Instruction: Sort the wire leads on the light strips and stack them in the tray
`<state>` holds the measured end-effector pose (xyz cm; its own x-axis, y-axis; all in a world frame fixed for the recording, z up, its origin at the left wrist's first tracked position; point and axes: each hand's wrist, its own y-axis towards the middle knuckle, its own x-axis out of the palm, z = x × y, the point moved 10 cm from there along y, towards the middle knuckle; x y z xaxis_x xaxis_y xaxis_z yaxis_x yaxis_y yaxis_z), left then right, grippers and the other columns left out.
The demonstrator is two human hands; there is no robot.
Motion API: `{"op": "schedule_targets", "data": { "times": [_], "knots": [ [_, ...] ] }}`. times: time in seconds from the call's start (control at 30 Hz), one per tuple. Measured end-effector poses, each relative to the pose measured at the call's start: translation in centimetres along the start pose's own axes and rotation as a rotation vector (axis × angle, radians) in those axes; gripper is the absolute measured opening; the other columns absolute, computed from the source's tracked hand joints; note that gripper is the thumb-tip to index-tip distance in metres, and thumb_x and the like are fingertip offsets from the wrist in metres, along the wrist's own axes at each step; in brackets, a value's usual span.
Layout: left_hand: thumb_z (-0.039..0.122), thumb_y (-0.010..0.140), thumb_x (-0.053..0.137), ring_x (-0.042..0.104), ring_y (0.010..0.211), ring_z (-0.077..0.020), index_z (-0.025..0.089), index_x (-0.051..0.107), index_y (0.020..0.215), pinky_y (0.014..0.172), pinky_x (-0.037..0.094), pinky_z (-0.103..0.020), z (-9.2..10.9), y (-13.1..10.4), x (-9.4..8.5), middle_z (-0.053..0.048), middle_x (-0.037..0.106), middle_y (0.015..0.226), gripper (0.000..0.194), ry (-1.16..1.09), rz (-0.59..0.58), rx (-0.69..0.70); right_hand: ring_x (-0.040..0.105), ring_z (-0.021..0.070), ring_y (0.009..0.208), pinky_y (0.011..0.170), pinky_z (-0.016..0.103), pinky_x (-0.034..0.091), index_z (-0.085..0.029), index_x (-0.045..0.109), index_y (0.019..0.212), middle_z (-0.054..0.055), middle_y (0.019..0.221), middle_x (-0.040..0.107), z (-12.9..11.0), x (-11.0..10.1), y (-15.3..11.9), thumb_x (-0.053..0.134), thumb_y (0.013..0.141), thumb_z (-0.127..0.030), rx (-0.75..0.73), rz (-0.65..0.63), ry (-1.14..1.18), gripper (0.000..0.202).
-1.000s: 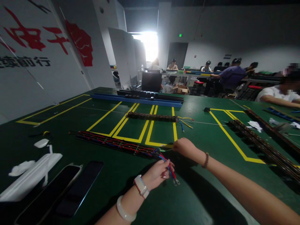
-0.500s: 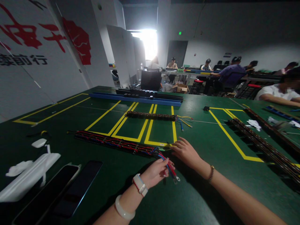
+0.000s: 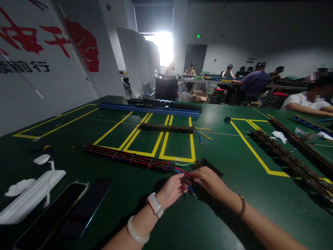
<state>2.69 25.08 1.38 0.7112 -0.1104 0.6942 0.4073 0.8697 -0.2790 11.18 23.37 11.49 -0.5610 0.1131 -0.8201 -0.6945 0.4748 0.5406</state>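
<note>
Your left hand (image 3: 172,188) is curled around a blue insulated cable (image 3: 190,189) tipped with a metal ring (image 3: 195,196); your right hand (image 3: 210,181) seems to pinch red insulated cables (image 3: 183,170) beside it. Expect springy bending; grip the insulation, not the ring. Beyond, the long dark wire-laced strip (image 3: 125,159), probably stiff and weightier, lies on the green tabletop (image 3: 229,152).
</note>
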Motion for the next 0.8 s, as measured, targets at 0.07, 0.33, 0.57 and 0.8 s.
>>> {"op": "schedule_targets", "data": {
  "times": [0.07,0.33,0.57,0.8],
  "knots": [
    [0.016,0.088,0.044,0.051,0.061,-0.0094,0.005,0.055,0.094,0.059,0.037,-0.023,0.4,0.0,-0.1,-0.009,0.058,0.082,0.016,0.006,0.008,0.048,0.056,0.016,0.092,0.082,0.032,0.045,-0.017,0.055,0.112,0.009,0.1,0.061,1.0,-0.2,1.0,0.041,0.096,-0.028,0.117,0.009,0.071,0.024],
    [0.016,0.086,0.049,0.045,0.052,-0.0062,0.008,0.054,0.088,0.052,0.029,-0.02,0.6,0.7,-0.8,-0.007,0.058,0.073,0.01,0.164,0.013,0.125,0.055,0.0136,0.068,0.061,0.025,0.04,-0.015,0.053,0.088,0.006,0.078,0.06,0.6,0.0,7.3,0.031,0.099,-0.035,0.337,-0.072,-0.021,0.032],
    [0.02,0.076,0.061,0.046,0.059,-0.0081,0.01,0.055,0.088,0.055,0.033,-0.02,0.4,0.7,-1.7,-0.003,0.055,0.073,0.017,0.062,0.095,0.112,0.061,0.0207,0.067,0.055,0.028,0.039,-0.016,0.055,0.09,0.009,0.077,0.063,-3.3,5.2,13.8,0.032,0.096,-0.028,0.24,-0.292,-0.452,0.027],
    [0.019,0.063,0.073,0.046,0.06,-0.0073,0.011,0.057,0.089,0.055,0.032,-0.02,0.8,0.3,-1.3,-0.001,0.055,0.074,0.031,0.041,0.085,0.137,0.062,0.0223,0.071,0.059,0.031,0.042,-0.014,0.057,0.093,0.009,0.079,0.063,-2.5,5.6,14.5,0.034,0.095,-0.026,0.297,-0.261,-0.392,0.026]
  ]
}}
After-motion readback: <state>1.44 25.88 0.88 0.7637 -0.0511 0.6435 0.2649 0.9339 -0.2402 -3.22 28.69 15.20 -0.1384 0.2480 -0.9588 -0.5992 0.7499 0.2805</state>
